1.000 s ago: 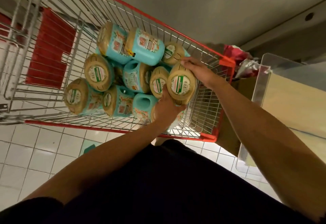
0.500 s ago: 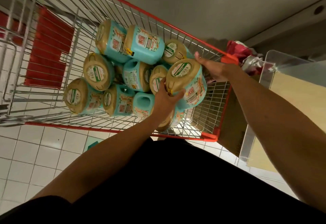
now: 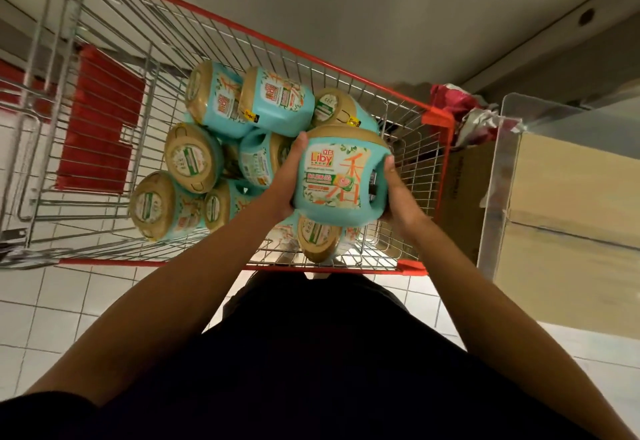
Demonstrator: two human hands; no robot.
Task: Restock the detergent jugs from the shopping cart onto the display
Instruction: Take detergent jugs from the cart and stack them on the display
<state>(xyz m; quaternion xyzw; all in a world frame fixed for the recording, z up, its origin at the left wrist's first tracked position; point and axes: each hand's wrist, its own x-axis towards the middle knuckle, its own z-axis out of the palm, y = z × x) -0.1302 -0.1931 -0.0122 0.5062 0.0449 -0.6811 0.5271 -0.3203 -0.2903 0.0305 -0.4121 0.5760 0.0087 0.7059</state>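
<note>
Aloft, jug gripped between left fingers, right fingers.

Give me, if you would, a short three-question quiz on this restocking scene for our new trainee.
1. True or false: the left hand and right hand both hold the lifted jug.
2. The lifted jug's body is: A red, B teal, C black.
3. Fill in: the other jugs lie in the wire ___.
Key: 1 true; 2 B; 3 shopping cart.
</note>
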